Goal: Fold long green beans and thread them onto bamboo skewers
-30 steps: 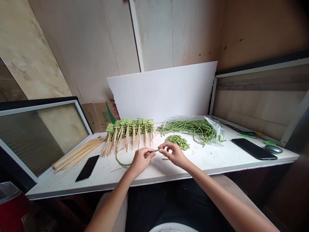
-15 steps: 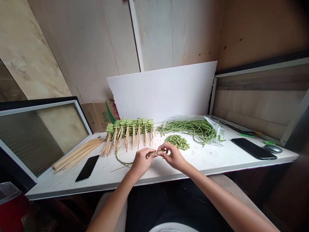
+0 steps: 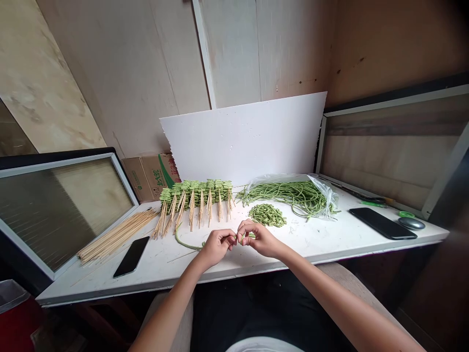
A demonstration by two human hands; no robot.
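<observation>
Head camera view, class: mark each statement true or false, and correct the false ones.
1. The left hand and right hand both pinch a long green bean. True.
2. The bamboo skewer bundle lies right of the hands. False: it lies left of them.
3. The cut bean pieces sit inside a plastic bag. False: they lie heaped on the white table, and the plastic bag holds uncut long beans.
4. A black phone lies left of the hands and another right of them. True.
</observation>
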